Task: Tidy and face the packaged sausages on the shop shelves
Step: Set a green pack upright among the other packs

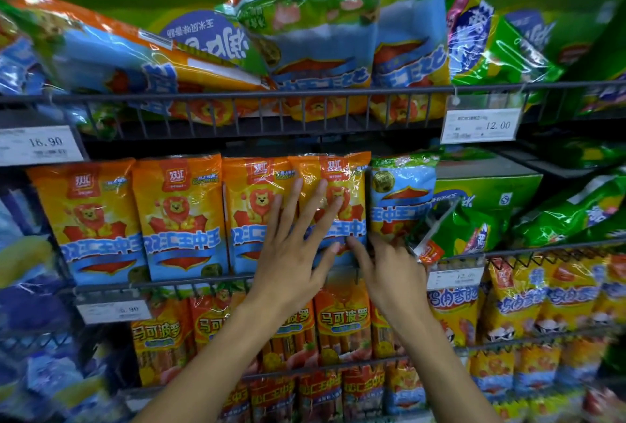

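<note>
Wire shop shelving, several tiers, dim light, packed with glossy sausage packs.

Nearest tier, below the hands: orange packs [342,324] standing upright behind the wire rail, a white price tag [113,311] clipped at the left end.

Middle tier: row of orange lion packs, upright and faced forward. Left hand [291,253] lies flat on the fourth lion pack [345,185], fingers straight and spread apart, pressing it back. Right hand [393,270] sits at that pack's lower right corner, by the front rail [169,284]; fingers are bent and close together, and whether they pinch the pack edge or only touch it cannot be told. Just beside, to the right, a blue pack [403,195] stands upside down, then a tumbled green pack [457,229] and a green carton [487,185].

Risks, as judged: the film is slick, so a flat push may slide the pack sideways and skew its neighbours; a hard press could tip the row backward; the right hand's knuckles may knock the blue pack further over; the rail wire could snag a seam.

Top tier: large packs [315,26] heaped, leaning and inverted, overhanging the rail; a jolt to the shelving could bring one down. Price tag [481,124] at the right end.
</note>
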